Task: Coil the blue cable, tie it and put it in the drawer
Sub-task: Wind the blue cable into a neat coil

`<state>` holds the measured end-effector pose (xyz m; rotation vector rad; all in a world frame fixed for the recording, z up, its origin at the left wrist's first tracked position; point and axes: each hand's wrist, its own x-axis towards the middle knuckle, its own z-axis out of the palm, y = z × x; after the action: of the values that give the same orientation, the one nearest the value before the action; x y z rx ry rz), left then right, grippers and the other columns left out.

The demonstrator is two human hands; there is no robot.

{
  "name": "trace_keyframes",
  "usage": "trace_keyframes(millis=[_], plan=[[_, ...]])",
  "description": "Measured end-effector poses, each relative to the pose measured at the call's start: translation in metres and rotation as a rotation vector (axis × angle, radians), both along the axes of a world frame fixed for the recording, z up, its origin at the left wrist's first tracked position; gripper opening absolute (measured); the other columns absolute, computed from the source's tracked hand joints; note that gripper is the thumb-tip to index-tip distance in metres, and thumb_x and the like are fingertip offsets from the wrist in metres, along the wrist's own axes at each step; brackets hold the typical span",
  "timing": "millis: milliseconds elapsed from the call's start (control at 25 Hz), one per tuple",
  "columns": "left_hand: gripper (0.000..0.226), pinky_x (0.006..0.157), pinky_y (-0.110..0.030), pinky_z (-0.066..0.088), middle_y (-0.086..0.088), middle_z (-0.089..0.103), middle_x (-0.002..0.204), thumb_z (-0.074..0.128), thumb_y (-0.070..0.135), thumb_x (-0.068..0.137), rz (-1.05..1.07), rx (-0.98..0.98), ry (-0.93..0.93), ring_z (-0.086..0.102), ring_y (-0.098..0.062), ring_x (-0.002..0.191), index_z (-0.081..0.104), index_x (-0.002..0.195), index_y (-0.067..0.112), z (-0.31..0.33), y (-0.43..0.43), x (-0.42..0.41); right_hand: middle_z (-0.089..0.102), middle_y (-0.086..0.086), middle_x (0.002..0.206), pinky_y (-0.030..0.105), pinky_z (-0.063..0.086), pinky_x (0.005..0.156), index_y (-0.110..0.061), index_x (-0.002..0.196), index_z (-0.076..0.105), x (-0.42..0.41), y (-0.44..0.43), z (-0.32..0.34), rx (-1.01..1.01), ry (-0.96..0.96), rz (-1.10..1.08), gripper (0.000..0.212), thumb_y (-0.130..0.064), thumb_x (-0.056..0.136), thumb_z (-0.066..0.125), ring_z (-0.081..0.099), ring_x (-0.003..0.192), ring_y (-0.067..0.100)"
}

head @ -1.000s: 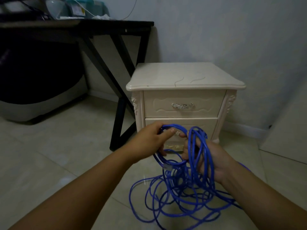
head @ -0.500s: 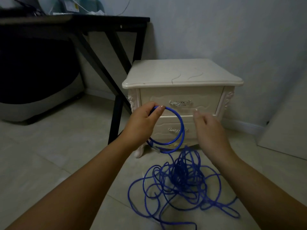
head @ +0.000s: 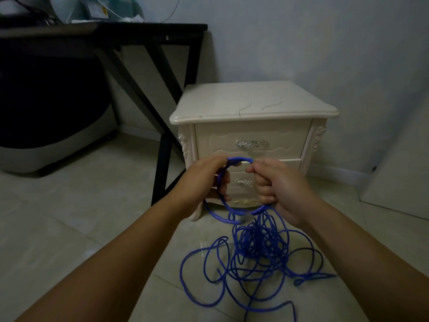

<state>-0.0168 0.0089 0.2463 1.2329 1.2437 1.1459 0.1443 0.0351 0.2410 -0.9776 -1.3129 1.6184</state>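
Note:
A long blue cable point(head: 253, 254) lies in a loose tangle on the tiled floor in front of me. One end is formed into a small loop held up between both hands, with a clear plug point(head: 245, 219) dangling at its bottom. My left hand point(head: 204, 180) pinches the loop's top left side. My right hand point(head: 278, 184) grips the loop's top right and lower right side. Behind the loop stands a cream nightstand point(head: 253, 105) with two shut drawers; the top drawer point(head: 250, 141) has a silver handle.
A black desk point(head: 104, 31) with crossed legs stands to the left of the nightstand, cluttered on top. A dark and grey appliance point(head: 46, 126) sits under it. A pale wall runs behind, and a light panel point(head: 401, 182) leans at the right.
My right hand, open half a second ago, has closed on the loop beside my left hand. The bundle it held a second ago now lies on the floor.

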Motion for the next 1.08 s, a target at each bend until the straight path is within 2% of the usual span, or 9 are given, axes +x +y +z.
trace_keyframes(millis=[80, 160, 280, 360, 480, 600, 840, 1000, 1080], plan=[[0.034, 0.048, -0.022, 0.044, -0.001, 0.046, 0.066, 0.041, 0.037, 0.1, -0.074, 0.044, 0.267, 0.045, -0.009, 0.052, 0.064, 0.088, 0.016, 0.001, -0.002, 0.005, 0.034, -0.01, 0.049, 0.017, 0.023, 0.036, -0.015, 0.088, 0.054, -0.001, -0.001, 0.002, 0.059, -0.162, 0.04, 0.02, -0.021, 0.102, 0.041, 0.026, 0.038, 0.003], [0.035, 0.046, -0.024, 0.034, 0.002, 0.041, 0.061, 0.04, 0.039, 0.1, -0.062, 0.077, 0.358, 0.037, -0.009, 0.049, 0.058, 0.085, 0.013, -0.001, -0.002, 0.009, 0.037, -0.009, 0.051, 0.019, 0.023, 0.039, -0.016, 0.097, 0.055, -0.003, -0.001, 0.002, 0.023, -0.128, 0.054, 0.022, -0.032, 0.102, 0.039, 0.027, 0.041, 0.005], [0.034, 0.048, -0.029, 0.026, 0.003, 0.036, 0.059, 0.042, 0.041, 0.099, 0.14, 0.062, 0.206, 0.03, -0.01, 0.049, 0.053, 0.08, 0.016, -0.001, 0.004, 0.008, 0.039, 0.0, 0.058, 0.023, 0.037, 0.045, -0.009, 0.106, 0.054, -0.001, -0.001, 0.0, -0.17, 0.207, 0.126, 0.047, -0.05, 0.099, 0.033, 0.032, 0.049, 0.013], [0.035, 0.048, -0.029, 0.024, 0.003, 0.034, 0.057, 0.043, 0.042, 0.099, 0.274, 0.007, 0.087, 0.028, -0.011, 0.049, 0.052, 0.077, 0.016, -0.001, 0.008, 0.006, 0.046, 0.005, 0.063, 0.031, 0.051, 0.064, -0.001, 0.111, 0.055, 0.004, -0.003, -0.004, -0.236, 0.346, 0.196, 0.061, -0.058, 0.089, 0.047, 0.047, 0.061, 0.021], [0.035, 0.047, -0.027, 0.023, 0.003, 0.033, 0.055, 0.041, 0.042, 0.1, 0.387, -0.066, -0.064, 0.026, -0.011, 0.046, 0.05, 0.079, 0.016, -0.002, 0.007, 0.009, 0.063, 0.015, 0.085, 0.037, 0.055, 0.085, 0.002, 0.115, 0.057, 0.009, -0.009, -0.013, -0.244, 0.479, 0.336, 0.067, -0.029, 0.063, 0.087, 0.063, 0.094, 0.033], [0.035, 0.046, -0.026, 0.023, 0.004, 0.031, 0.053, 0.041, 0.042, 0.101, 0.455, -0.122, -0.15, 0.025, -0.01, 0.044, 0.05, 0.078, 0.017, -0.003, 0.005, 0.014, 0.067, 0.02, 0.096, 0.032, 0.056, 0.083, 0.002, 0.119, 0.053, 0.01, -0.009, -0.018, -0.181, 0.409, 0.295, 0.041, 0.002, 0.08, 0.066, 0.064, 0.106, 0.035], [0.037, 0.036, -0.019, 0.02, 0.007, 0.027, 0.049, 0.039, 0.037, 0.103, 0.384, -0.168, -0.439, 0.021, -0.007, 0.04, 0.046, 0.073, 0.017, -0.012, 0.002, 0.016, 0.068, 0.012, 0.078, 0.035, 0.059, 0.079, -0.001, 0.104, 0.059, 0.003, -0.012, -0.019, -0.1, 0.332, 0.199, 0.025, -0.019, 0.087, 0.052, 0.07, 0.078, 0.027], [0.035, 0.039, -0.02, 0.027, 0.006, 0.028, 0.053, 0.035, 0.033, 0.103, 0.189, -0.166, -0.564, 0.023, -0.008, 0.043, 0.05, 0.078, 0.015, -0.009, -0.005, 0.01, 0.046, 0.0, 0.061, 0.034, 0.052, 0.072, -0.003, 0.102, 0.056, 0.006, -0.006, -0.016, -0.114, 0.362, 0.113, 0.024, -0.02, 0.1, 0.041, 0.049, 0.055, 0.014], [0.036, 0.042, -0.021, 0.029, 0.004, 0.029, 0.056, 0.034, 0.036, 0.102, 0.076, -0.15, -0.488, 0.022, -0.01, 0.047, 0.053, 0.081, 0.013, -0.004, -0.007, 0.005, 0.04, -0.004, 0.058, 0.031, 0.044, 0.065, -0.005, 0.101, 0.056, 0.01, 0.0, -0.016, -0.081, 0.255, 0.096, 0.026, -0.022, 0.103, 0.037, 0.041, 0.05, 0.009]])
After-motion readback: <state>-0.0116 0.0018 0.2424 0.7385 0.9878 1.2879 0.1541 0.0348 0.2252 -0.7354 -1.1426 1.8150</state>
